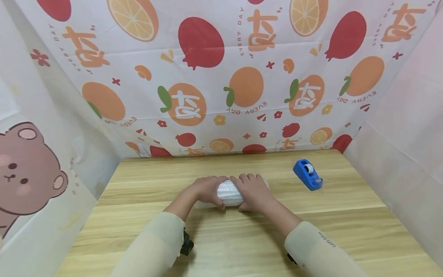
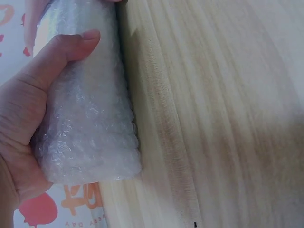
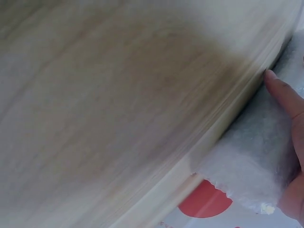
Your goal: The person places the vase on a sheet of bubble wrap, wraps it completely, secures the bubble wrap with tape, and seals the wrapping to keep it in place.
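A roll of bubble wrap (image 1: 229, 193) lies sideways on the wooden table, whitish and bumpy; whether something is inside it I cannot tell. My left hand (image 1: 209, 190) grips its left part, thumb on the near side and fingers over the far side. On the right part my right hand (image 1: 254, 193) holds it the same way. In the left wrist view the left thumb (image 2: 71, 50) lies across the clear bubbles of the bubble wrap (image 2: 90, 118). The right wrist view shows the right thumb (image 3: 285, 95) along the bubble wrap (image 3: 259, 152), low by the tabletop.
A blue tape dispenser (image 1: 308, 175) with a roll of tape stands at the back right of the wooden table (image 1: 145, 231). Behind the table hangs a fruit-print cloth (image 1: 214, 77). Pale cloth with a bear print (image 1: 27, 169) hangs at the left.
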A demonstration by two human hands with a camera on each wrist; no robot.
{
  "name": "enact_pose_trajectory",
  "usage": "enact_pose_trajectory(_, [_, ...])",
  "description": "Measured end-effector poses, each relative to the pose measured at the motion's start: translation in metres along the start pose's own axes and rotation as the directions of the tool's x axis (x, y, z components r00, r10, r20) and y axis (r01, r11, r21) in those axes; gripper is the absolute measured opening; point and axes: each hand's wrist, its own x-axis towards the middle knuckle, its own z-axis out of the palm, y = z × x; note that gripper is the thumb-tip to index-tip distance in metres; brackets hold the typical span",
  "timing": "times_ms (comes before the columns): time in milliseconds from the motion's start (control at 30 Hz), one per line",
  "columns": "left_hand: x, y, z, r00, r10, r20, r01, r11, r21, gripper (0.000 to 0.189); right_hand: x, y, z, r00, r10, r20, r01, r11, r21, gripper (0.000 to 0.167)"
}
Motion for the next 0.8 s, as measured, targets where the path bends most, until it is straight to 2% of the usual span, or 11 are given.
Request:
enact_pose_trajectory(233, [-0.004, -0.004, -0.001, 1.000, -0.011, 0.002, 0.011, 1.000, -0.012, 0.092, 0.003, -0.005, 0.003, 1.000, 0.008, -0.005, -0.009, 1.000, -0.008, 0.095])
enact_pose_trajectory(400, [-0.011, -0.002, 0.003, 0.998, -0.011, -0.055, 0.011, 1.000, -0.016, 0.092, 0.006, -0.003, 0.004, 1.000, 0.004, -0.005, -0.004, 1.000, 0.021, 0.093])
enact_pose_trajectory(500, [-0.015, 0.000, 0.006, 0.991, 0.016, -0.129, -0.010, 0.999, 0.046, 0.097, 0.009, 0.000, 0.002, 1.000, 0.006, 0.028, -0.007, 1.000, 0.031, 0.095])
enact_pose_trajectory(567, [-0.018, 0.002, 0.009, 0.984, 0.047, -0.174, -0.024, 0.991, 0.130, 0.104, 0.013, 0.003, 0.000, 0.998, 0.011, 0.070, -0.015, 0.998, 0.057, 0.096])
enact_pose_trajectory(700, [-0.023, 0.008, 0.016, 0.965, 0.107, -0.238, -0.032, 0.953, 0.301, 0.115, 0.020, 0.008, -0.005, 0.982, 0.029, 0.185, -0.054, 0.989, 0.134, 0.095])
enact_pose_trajectory(800, [-0.026, 0.012, 0.021, 0.953, 0.123, -0.276, -0.012, 0.928, 0.373, 0.117, 0.024, 0.011, -0.010, 0.967, 0.026, 0.255, -0.077, 0.978, 0.193, 0.092])
